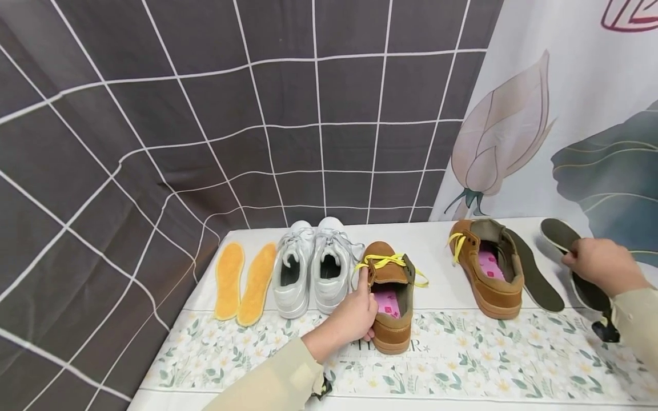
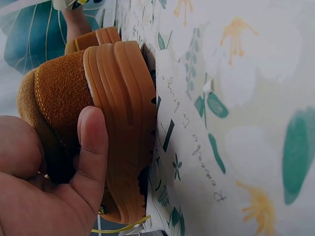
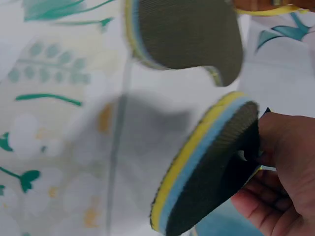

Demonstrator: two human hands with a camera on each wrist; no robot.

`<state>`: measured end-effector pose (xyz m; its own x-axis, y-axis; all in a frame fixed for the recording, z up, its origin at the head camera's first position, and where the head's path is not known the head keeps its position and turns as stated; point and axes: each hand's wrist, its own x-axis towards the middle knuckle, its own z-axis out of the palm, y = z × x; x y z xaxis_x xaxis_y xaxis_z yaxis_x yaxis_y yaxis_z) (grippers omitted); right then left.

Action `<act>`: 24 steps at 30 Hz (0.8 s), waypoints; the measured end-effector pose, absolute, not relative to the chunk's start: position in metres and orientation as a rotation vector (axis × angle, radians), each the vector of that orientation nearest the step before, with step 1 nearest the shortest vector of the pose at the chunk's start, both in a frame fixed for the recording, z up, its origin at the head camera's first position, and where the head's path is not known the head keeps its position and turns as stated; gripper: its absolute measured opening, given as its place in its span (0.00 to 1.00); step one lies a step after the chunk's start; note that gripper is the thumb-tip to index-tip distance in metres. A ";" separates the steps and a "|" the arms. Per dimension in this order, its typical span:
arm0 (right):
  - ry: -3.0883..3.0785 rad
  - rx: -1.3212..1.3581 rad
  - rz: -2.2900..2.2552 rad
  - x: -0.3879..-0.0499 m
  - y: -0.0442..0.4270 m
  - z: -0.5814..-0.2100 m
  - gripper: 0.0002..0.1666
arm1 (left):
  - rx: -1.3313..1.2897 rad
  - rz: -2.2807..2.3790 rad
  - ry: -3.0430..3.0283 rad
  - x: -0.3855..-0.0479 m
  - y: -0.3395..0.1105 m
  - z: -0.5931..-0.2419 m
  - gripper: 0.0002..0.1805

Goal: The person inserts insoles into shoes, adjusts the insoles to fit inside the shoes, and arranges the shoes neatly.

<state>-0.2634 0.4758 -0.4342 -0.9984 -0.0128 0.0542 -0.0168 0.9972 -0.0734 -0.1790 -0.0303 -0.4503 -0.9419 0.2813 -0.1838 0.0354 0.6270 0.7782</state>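
My left hand [image 1: 354,313] grips the side of a brown shoe [image 1: 393,337] with yellow laces and a pink insole inside it. In the left wrist view the thumb [image 2: 92,132] lies against the outside of this brown shoe [image 2: 64,88], by its thick tan sole. With my right hand [image 1: 606,264] I hold a dark insole [image 1: 559,233] by its middle, tilted above the table. Its edge shows yellow and blue layers in the right wrist view, where the insole [image 3: 211,167] hangs from my fingers. A second dark insole [image 1: 537,279] lies beside the other brown shoe [image 1: 496,299].
White sneakers [image 1: 294,299] stand left of the gripped shoe. Two orange insoles [image 1: 229,279] lie at the table's left end. The table [image 1: 437,365] has a floral cloth strip along its front. A dark grid-patterned curtain [image 1: 288,97] hangs behind.
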 end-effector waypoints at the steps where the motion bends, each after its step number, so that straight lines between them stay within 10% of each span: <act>1: -3.068 0.019 0.119 -0.262 0.474 -0.431 0.25 | 0.257 1.221 2.563 -0.179 -0.030 -0.451 0.37; 24: -2.760 0.391 0.221 -0.229 0.354 -0.343 0.04 | 0.287 1.228 2.569 -0.178 -0.031 -0.452 0.37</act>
